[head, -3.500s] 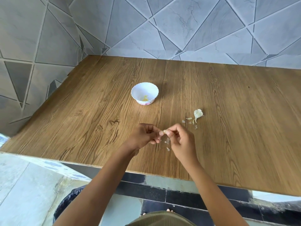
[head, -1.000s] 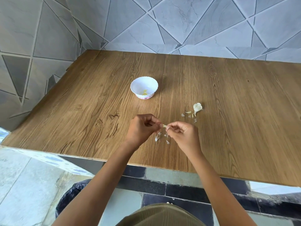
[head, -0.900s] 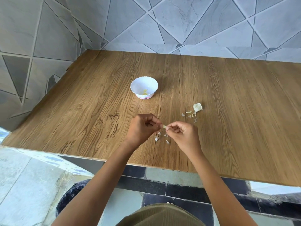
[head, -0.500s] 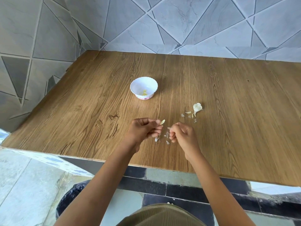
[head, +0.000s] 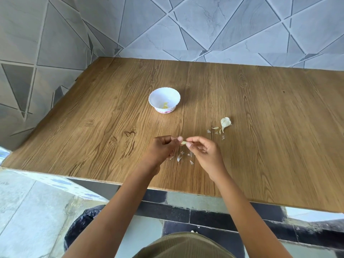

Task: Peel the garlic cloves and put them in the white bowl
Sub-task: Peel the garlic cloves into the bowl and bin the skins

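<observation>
A small pale garlic clove [head: 183, 142] is pinched between the fingertips of my left hand [head: 162, 150] and my right hand [head: 204, 154], just above the wooden table [head: 260, 127]. Thin skin flakes [head: 183, 156] lie on the wood below my hands. Farther back stands the white bowl [head: 164, 100] with a peeled yellowish clove [head: 165, 105] inside. To the right lies a piece of unpeeled garlic [head: 225, 123] with a few loose skin bits [head: 215, 130] beside it.
Grey tiled walls [head: 204, 30] close the table at the back and left. The table's front edge [head: 130, 184] runs just below my wrists. A dark bag-lined bin [head: 81, 226] sits on the floor under it.
My hands had parted half a second ago, the clove in my left fingers. Now they are together again, both pinching the clove. More skin flakes lie under them than 3.5 seconds ago.
</observation>
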`<state>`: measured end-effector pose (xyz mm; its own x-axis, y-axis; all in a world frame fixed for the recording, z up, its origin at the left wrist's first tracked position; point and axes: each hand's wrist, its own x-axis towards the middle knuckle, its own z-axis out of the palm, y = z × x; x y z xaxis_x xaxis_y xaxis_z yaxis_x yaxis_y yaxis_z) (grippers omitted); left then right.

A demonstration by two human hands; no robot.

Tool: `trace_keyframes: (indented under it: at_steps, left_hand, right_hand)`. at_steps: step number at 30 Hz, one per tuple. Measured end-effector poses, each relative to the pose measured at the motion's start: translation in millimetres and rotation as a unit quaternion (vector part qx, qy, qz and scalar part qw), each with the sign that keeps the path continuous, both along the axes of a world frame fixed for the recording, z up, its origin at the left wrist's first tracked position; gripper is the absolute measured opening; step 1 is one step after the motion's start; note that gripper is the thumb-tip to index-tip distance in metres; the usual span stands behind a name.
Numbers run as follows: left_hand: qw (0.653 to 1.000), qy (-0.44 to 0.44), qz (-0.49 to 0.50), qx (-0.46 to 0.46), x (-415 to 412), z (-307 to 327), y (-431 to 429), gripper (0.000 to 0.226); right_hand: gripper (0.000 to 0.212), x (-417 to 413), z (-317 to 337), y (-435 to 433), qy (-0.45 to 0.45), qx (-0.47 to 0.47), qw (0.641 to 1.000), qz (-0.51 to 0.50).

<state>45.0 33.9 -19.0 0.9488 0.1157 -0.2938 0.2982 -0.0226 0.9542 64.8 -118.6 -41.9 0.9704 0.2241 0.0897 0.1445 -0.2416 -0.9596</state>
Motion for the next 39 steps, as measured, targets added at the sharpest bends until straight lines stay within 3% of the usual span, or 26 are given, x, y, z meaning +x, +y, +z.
trace_keyframes:
  at_steps: [3, 7, 12, 17, 20, 25, 29, 31, 34, 39]
  left_hand:
    - [0.998, -0.026, -0.013, 0.062, 0.6, -3.3, 4.6, 0.025]
    - [0.957, -0.115, -0.048, 0.260, 1.7, -10.7, 12.2, 0.020]
    - [0.921, -0.156, -0.033, 0.355, 1.0, -11.1, 7.2, 0.016]
    - [0.930, -0.168, -0.059, 0.322, 2.3, -11.5, 11.2, 0.019]
    - [0.934, -0.171, -0.025, 0.312, 4.0, -10.4, 13.7, 0.005]
    - [0.975, -0.142, -0.052, 0.165, 3.3, 0.7, 18.6, 0.016]
    - [0.980, -0.120, -0.020, 0.156, 8.2, 4.3, 35.2, 0.011]
    - [0.976, -0.115, 0.037, 0.180, 17.6, 1.3, 50.4, 0.008]
    - [0.948, -0.113, 0.119, 0.274, 38.3, -8.4, 74.6, 0.004]
    - [0.890, -0.080, 0.090, 0.439, 58.7, -30.2, 92.8, 0.006]
  right_hand:
    - [0.014, 2.1, -0.3, -1.4, -0.002, 0.001, 1.000, -0.012]
    - [0.015, 2.7, -4.5, -4.3, 0.012, 0.012, 0.999, -0.041]
    - [0.014, 3.0, -6.6, -1.4, 0.034, 0.010, 0.998, -0.054]
    - [0.013, 1.1, -6.0, 1.8, 0.037, 0.005, 0.998, -0.055]
    - [0.009, 1.3, -6.7, 3.9, 0.036, 0.005, 0.998, -0.051]
    - [0.012, 1.2, -1.8, 11.0, 0.040, 0.040, 0.998, -0.022]
    - [0.018, 2.9, -1.5, 19.0, 0.028, 0.025, 0.999, -0.005]
    - [0.021, 2.9, -6.5, 20.9, 0.012, -0.027, 1.000, -0.005]
    - [0.029, -2.5, -19.7, 16.4, -0.089, -0.163, 0.982, -0.038]
    - [0.033, -13.4, -40.7, 3.7, -0.175, -0.250, 0.948, -0.092]
